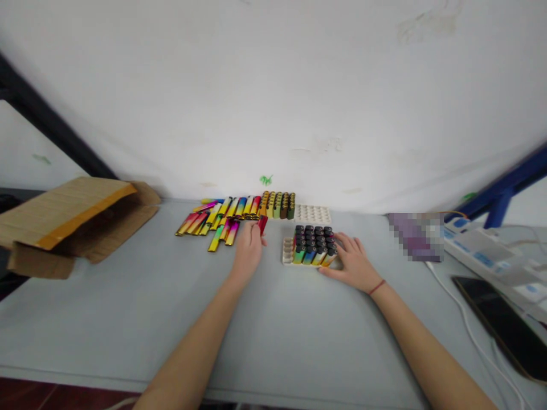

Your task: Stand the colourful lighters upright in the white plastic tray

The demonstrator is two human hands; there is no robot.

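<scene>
My left hand (250,250), fingers closed, holds a shiny red lighter case (262,224) just beside a loose pile. That pile is made of metallic lighter cases (217,236) in pink, gold, green and blue. My right hand (351,263) is spread around the right side of a pale tray (288,257), its thumb by the front edge and its fingers against the lighters. Black-topped lighters (315,244) stand upright in rows in this tray, with bare holes along its left side. Behind, gold-rimmed cases (278,205) stand upright in a block.
A pale tray with holes (313,213) lies by the wall. An open cardboard box (85,213) is at the left. On the right are a power strip (491,250), a black phone (504,324), a white cable (464,313) and a blurred-out purple item (414,236).
</scene>
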